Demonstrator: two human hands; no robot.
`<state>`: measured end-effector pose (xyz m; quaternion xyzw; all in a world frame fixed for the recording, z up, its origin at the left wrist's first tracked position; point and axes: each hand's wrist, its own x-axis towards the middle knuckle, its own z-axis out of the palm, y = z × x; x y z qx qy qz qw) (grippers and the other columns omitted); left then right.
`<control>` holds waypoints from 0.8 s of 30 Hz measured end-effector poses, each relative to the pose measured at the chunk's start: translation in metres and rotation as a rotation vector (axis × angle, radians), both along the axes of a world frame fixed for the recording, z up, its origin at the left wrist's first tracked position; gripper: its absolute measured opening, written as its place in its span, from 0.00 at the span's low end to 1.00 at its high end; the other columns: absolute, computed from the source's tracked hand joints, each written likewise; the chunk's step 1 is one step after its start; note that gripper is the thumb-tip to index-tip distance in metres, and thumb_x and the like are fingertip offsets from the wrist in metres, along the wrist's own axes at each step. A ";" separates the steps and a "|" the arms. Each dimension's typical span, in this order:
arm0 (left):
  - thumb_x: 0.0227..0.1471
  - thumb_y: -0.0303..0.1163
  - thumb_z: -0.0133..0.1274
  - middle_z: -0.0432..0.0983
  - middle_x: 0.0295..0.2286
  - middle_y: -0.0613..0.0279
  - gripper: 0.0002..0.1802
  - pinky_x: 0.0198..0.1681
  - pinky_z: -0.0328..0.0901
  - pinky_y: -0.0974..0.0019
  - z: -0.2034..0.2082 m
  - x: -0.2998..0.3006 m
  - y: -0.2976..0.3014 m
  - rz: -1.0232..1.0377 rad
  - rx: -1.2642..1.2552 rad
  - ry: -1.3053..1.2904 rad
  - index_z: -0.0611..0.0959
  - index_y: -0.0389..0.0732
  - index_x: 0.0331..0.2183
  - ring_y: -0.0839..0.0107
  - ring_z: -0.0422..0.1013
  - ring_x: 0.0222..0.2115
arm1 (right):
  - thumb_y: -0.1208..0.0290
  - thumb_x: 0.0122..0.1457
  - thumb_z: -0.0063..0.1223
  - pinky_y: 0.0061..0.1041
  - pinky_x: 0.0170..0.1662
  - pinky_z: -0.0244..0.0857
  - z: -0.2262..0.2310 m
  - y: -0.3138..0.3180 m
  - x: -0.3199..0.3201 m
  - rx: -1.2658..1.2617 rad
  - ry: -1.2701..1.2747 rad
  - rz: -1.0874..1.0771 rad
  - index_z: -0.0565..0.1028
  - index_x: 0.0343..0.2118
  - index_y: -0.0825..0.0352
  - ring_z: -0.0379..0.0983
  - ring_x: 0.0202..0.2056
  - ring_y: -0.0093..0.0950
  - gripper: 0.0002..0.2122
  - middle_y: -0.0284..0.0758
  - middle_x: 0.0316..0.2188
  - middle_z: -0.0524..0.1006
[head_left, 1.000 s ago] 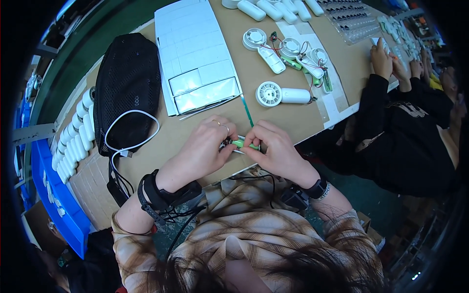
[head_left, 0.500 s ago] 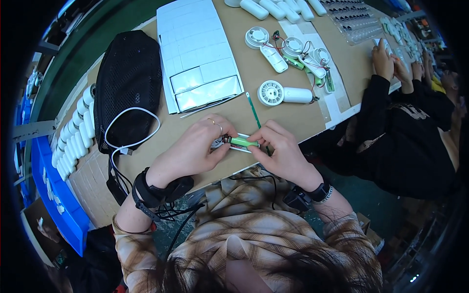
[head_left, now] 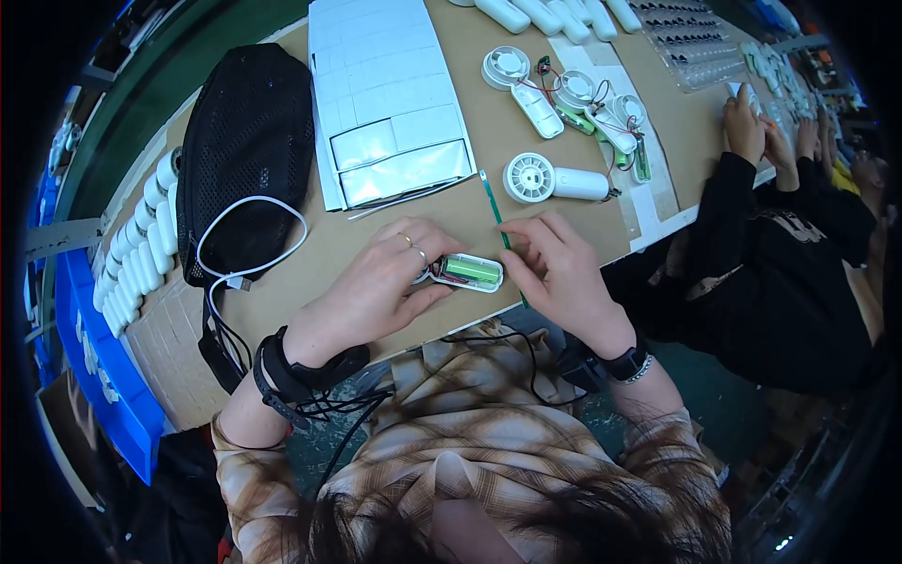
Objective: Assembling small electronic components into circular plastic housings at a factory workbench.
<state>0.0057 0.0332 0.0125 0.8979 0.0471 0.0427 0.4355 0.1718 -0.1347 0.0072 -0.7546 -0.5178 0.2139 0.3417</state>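
My left hand (head_left: 381, 282) is closed around the head end of a small white handheld fan (head_left: 499, 286), its open handle shell facing up. Inside the shell lies a green cylindrical battery (head_left: 473, 271), with dark and reddish wiring beside it. Most of the fan head is hidden by my fingers. My right hand (head_left: 564, 273) is just right of the shell, thumb and forefinger apart over a thin green strip (head_left: 493, 204). The strip runs through the gap between these fingertips; whether they touch it I cannot tell.
A white-covered flat box (head_left: 390, 103) and a black mesh bag (head_left: 249, 160) with a white cable lie beyond my left hand. Another fan (head_left: 529, 178) and several wired fan parts (head_left: 537, 110) lie ahead right. White housings line the left edge; a co-worker's hands (head_left: 744, 127) are at right.
My right hand has left the battery and moved right to the green strip, uncovering the battery in the shell. My left hand still holds the fan. The whole view has shifted slightly.
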 end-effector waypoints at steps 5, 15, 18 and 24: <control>0.40 0.23 0.60 0.71 0.39 0.56 0.18 0.46 0.63 0.58 -0.004 0.000 -0.001 -0.066 0.066 -0.153 0.77 0.39 0.38 0.56 0.67 0.42 | 0.81 0.49 0.54 0.25 0.24 0.64 -0.003 0.004 -0.001 -0.054 -0.083 0.021 0.72 0.41 0.65 0.69 0.22 0.27 0.14 0.35 0.28 0.69; 0.41 0.22 0.59 0.73 0.38 0.57 0.10 0.44 0.64 0.58 -0.011 -0.001 0.002 -0.067 0.046 -0.204 0.80 0.38 0.31 0.56 0.69 0.39 | 0.83 0.44 0.50 0.38 0.30 0.66 0.006 0.012 0.001 -0.160 -0.407 0.074 0.69 0.40 0.65 0.71 0.28 0.41 0.17 0.40 0.29 0.69; 0.41 0.22 0.58 0.73 0.38 0.57 0.10 0.45 0.64 0.58 -0.013 -0.001 0.002 -0.071 0.075 -0.234 0.80 0.38 0.32 0.56 0.69 0.39 | 0.84 0.43 0.49 0.39 0.31 0.66 0.008 0.012 0.004 -0.209 -0.453 0.085 0.68 0.39 0.65 0.71 0.30 0.41 0.17 0.40 0.30 0.69; 0.42 0.23 0.59 0.74 0.38 0.57 0.11 0.47 0.64 0.57 -0.012 -0.001 0.004 -0.078 0.078 -0.203 0.80 0.38 0.33 0.56 0.69 0.40 | 0.84 0.42 0.49 0.39 0.33 0.66 0.010 0.011 0.006 -0.330 -0.522 0.104 0.68 0.38 0.68 0.71 0.33 0.41 0.17 0.41 0.30 0.70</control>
